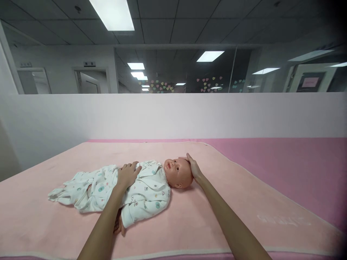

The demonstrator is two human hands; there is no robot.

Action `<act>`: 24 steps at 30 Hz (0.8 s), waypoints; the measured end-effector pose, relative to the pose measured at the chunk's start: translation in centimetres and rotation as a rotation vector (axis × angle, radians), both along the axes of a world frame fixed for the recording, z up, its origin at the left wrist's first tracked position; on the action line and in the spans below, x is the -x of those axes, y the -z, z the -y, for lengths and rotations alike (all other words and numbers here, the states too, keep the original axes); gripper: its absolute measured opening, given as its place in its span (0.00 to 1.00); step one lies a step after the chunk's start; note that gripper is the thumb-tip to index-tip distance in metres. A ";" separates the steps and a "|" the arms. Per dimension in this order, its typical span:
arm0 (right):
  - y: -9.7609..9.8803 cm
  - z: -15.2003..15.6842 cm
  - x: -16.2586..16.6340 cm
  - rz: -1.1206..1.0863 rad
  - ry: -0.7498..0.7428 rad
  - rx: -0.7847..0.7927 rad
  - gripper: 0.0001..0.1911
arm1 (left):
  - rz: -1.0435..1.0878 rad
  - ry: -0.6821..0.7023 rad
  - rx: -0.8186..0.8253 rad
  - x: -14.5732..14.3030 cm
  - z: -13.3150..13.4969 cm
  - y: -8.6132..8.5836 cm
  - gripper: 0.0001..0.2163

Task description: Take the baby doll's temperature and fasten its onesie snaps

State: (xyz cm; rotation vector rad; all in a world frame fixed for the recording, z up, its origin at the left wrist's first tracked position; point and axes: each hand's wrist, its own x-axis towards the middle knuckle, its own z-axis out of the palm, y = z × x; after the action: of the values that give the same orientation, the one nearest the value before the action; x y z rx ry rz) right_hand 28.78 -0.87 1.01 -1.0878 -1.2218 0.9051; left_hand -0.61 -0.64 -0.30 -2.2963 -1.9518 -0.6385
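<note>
A baby doll [151,193] lies on its back, its head to the right and its legs to the left. It wears a white printed jacket and trousers. My left hand [128,176] rests flat on the doll's belly, fingers spread over the cloth. Against the crown of the doll's head [179,174] my right hand [193,167] is laid, palm to it and fingers stretched along the top. One small doll hand [119,224] shows below the near sleeve, partly behind my left forearm.
The doll lies on a peach mat [206,224] with a pale edging, over a pink surface [284,162]. A low white wall [173,115] with glass above it stands behind. Doorways and ceiling lights show beyond the glass.
</note>
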 end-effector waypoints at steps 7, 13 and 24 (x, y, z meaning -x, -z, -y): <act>-1.7 3.0 3.4 0.636 0.448 -0.607 0.15 | 0.042 0.000 -0.006 -0.1 0.0 -0.1 0.19; -0.1 3.5 8.7 1.449 0.294 -0.977 0.10 | 0.063 0.012 -0.024 -0.1 -0.1 0.0 0.21; -0.1 3.0 9.6 1.758 0.409 -0.766 0.10 | 0.058 0.009 -0.054 -0.2 -0.1 0.1 0.21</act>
State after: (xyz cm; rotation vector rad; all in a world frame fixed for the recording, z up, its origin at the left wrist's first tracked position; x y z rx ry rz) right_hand 19.18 -3.89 1.12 -1.2833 -2.2316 -1.1592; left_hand -0.36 -0.56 -0.40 -2.2817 -1.9244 -0.7568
